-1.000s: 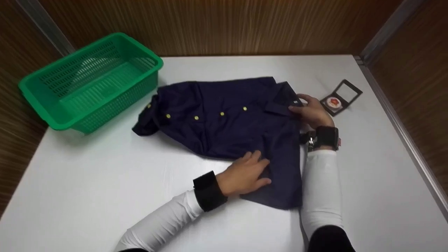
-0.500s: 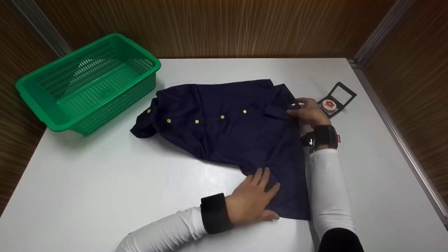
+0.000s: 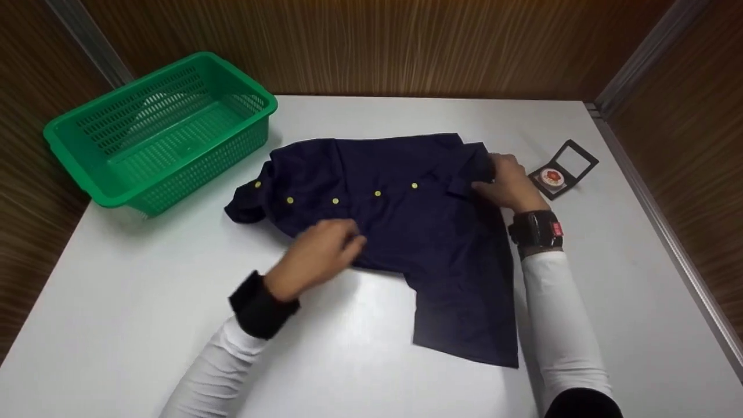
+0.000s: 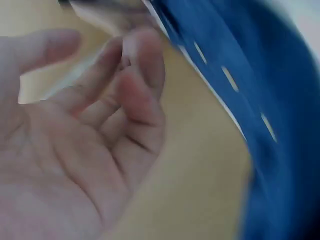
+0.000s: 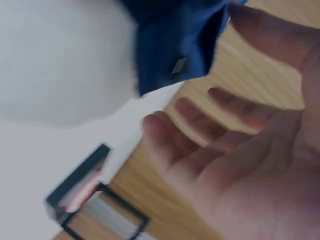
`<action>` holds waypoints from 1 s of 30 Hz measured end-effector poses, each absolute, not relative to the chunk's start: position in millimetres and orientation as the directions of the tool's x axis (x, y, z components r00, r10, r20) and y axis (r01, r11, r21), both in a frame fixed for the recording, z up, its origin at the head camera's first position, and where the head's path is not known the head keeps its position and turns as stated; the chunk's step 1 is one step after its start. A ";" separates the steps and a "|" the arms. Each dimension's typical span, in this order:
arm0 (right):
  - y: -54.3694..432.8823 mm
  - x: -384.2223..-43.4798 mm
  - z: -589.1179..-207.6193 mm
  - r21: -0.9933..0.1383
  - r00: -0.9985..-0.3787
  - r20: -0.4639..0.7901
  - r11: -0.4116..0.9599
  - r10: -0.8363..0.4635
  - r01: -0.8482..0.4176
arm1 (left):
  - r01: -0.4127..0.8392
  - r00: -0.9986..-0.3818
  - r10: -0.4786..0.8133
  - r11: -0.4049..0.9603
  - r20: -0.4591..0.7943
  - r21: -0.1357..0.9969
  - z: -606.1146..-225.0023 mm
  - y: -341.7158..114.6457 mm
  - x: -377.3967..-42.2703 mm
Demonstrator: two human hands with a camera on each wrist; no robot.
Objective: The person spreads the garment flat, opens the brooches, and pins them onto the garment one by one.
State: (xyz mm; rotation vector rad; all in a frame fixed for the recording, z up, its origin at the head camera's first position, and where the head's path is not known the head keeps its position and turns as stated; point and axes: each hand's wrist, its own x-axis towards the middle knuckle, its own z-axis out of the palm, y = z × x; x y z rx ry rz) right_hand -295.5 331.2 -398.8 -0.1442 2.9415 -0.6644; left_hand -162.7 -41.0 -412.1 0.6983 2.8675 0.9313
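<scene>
A navy blue shirt (image 3: pixel 383 226) with several yellow buttons lies on the white table, its collar (image 3: pixel 473 165) to the right and one sleeve stretched towards the person. My left hand (image 3: pixel 319 255) hovers over the shirt's near edge. The left wrist view shows that hand's fingers (image 4: pixel 142 100) loosely bent with nothing in them, and the blurred shirt front beside them. At the collar is my right hand (image 3: pixel 511 183). Seen from the right wrist, its fingers are spread and relaxed, and the thumb (image 5: pixel 270 37) is near or touching the collar; contact is hard to tell.
A green plastic basket (image 3: pixel 209 168) stands at the back left, close to the shirt's left end. Right of my right hand lies an open black case (image 3: pixel 566 171) holding a round white piece with a red flower design. Wood-patterned panels (image 3: pixel 371 46) border the table.
My left hand has come off the near sleeve and moved left and away from me, above the shirt's body. The sleeve lies spread further towards me. My right hand has stayed by the collar.
</scene>
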 end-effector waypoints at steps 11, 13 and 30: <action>309.5 -286.3 -416.3 -0.362 -0.921 -0.187 0.895 -0.342 -0.259 | 0.058 -0.998 0.043 0.902 0.045 0.428 -447.2 -142.4 -184.1; 310.6 -285.0 -418.9 -0.362 -0.916 -0.219 0.900 -0.335 -0.243 | 0.100 -0.994 0.069 0.908 0.090 0.407 -453.8 -144.7 -188.1; 303.7 -288.8 -423.0 -0.358 -0.908 -0.228 0.898 -0.351 -0.257 | 0.186 -0.980 0.151 0.928 0.130 0.324 -472.0 -130.7 -230.4</action>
